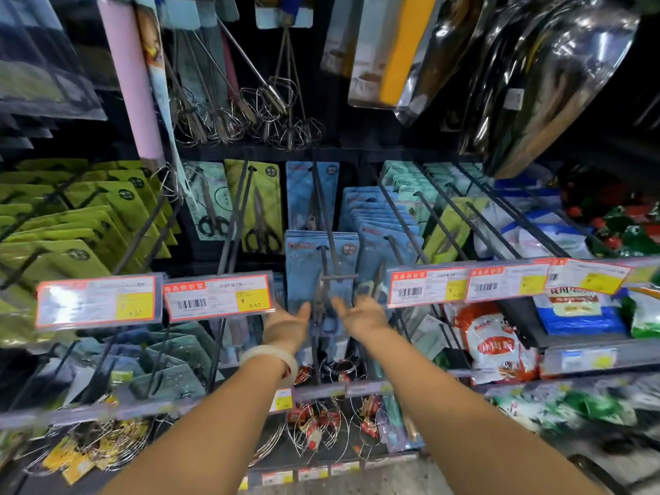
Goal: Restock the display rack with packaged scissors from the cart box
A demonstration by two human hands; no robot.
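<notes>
Scissors (323,280) in blue card packs on hook

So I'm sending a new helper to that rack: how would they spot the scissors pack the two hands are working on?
Find the row of red-edged price tags across the middle of the rack. In the gap between them a blue scissors pack hangs at the front of a peg, with the left hand and right hand at its lower edge. Its neighbours sit further back or are green.
</notes>
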